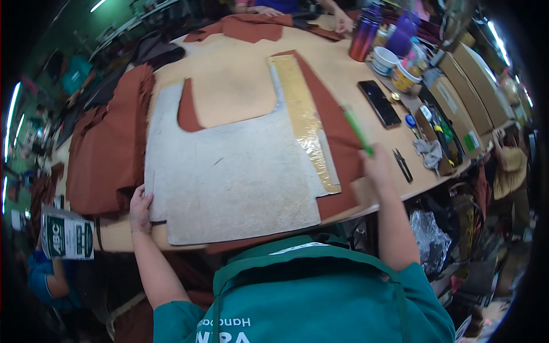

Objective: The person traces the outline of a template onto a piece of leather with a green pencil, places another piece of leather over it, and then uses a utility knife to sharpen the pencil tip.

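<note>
A grey, worn pattern board (240,177) with a deep U-shaped cutout lies on rust-brown fabric (337,148) on the table. Shiny yellow tape (307,128) covers its right arm. At the board's lower left edge, my left hand (140,208) grips the rim, thumb on top. My right hand (374,171), smeared by motion, is over the fabric to the right of the board. From it sticks a slim green pen-like tool (357,128), pointing away from me; its exact kind is blurred.
Folded rust-brown fabric (106,146) is piled at left. To the right lie a black phone (379,104), small black snips (403,166) and a tool box (440,134). Tubs (384,60) and a purple-red bottle (365,37) stand farther back. Another person's hand (343,23) is across the table.
</note>
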`<action>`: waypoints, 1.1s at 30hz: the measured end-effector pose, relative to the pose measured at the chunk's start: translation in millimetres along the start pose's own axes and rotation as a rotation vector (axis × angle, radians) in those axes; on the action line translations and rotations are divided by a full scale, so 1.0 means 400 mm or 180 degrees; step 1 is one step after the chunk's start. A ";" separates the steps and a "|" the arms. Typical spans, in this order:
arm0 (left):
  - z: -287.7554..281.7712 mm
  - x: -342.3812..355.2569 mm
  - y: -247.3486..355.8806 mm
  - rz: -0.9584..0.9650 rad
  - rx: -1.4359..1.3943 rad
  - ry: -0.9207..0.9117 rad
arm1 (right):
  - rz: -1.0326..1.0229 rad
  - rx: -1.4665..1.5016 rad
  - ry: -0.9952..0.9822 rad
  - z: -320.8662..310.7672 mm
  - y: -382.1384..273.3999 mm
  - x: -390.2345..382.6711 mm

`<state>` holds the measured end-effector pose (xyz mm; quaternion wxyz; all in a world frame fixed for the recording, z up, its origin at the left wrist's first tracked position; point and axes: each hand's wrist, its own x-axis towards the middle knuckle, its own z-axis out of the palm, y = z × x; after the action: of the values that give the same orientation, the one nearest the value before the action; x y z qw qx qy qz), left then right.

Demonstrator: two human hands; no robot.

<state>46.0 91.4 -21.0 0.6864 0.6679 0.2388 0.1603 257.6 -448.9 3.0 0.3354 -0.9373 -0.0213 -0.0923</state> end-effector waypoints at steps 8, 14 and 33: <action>0.001 0.003 0.015 -0.0261 -0.0200 -0.0002 | 0.0317 0.0749 0.0802 -0.209 0.252 0.060; -0.006 0.019 -0.003 -0.0210 -0.0124 0.0063 | 0.0690 0.1480 0.0635 -0.181 0.239 0.040; 0.119 0.078 0.028 0.0227 0.1664 0.0466 | -0.0929 0.2875 -0.0895 -0.603 -0.211 0.002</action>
<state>99.1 68.8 -13.8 0.4656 0.8171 0.2973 0.1651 211.7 -536.4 238.7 0.6856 -0.6889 -0.2353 0.0074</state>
